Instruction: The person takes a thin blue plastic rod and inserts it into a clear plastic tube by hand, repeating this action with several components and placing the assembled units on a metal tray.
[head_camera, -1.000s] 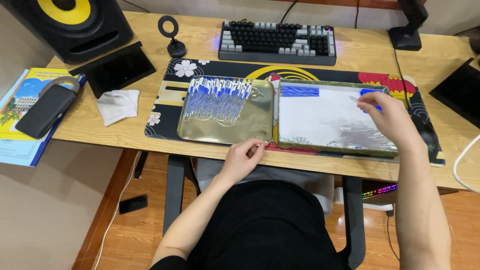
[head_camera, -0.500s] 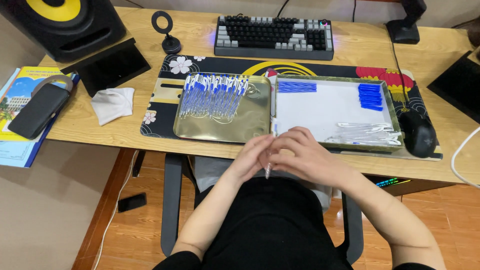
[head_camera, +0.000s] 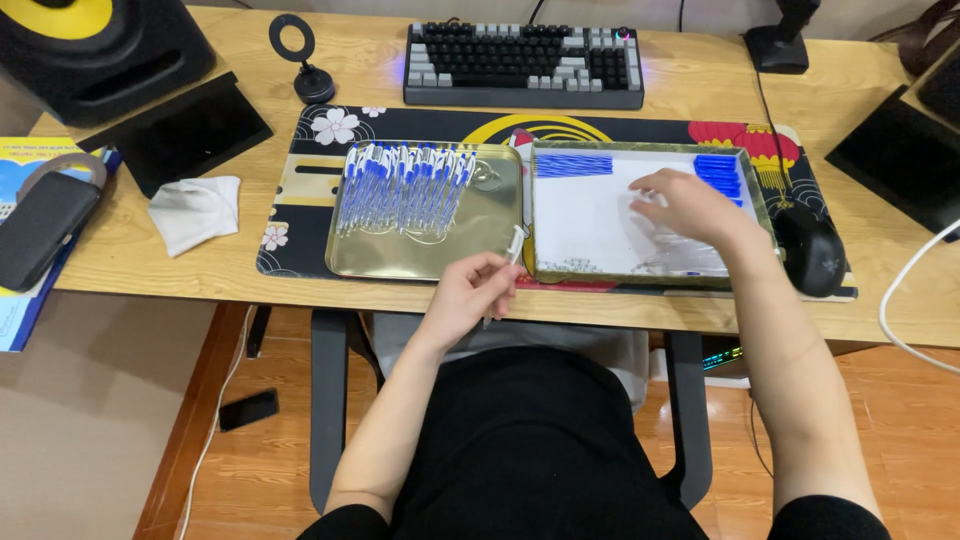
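Head view: left hand (head_camera: 468, 292) pinches a clear pen barrel (head_camera: 503, 270) just below the gold tray (head_camera: 345, 262). Right hand (head_camera: 690, 205), fingers spread, rests on clear parts (head_camera: 668, 252) in the white tray (head_camera: 600, 272). Loose pinching could drop the barrel off the worktop (head_camera: 180, 275).

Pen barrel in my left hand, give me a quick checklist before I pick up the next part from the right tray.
1. Left hand grips the pen barrel: ok.
2. Right hand is over the right tray, among the clear parts: ok.
3. Which part the right fingers touch: cannot tell, they cover it.
4. Blue parts lie sorted at the tray's top edge: ok.
5. Left tray holds a row of assembled pens: ok.
6. Mouse lies clear of the tray: ok.
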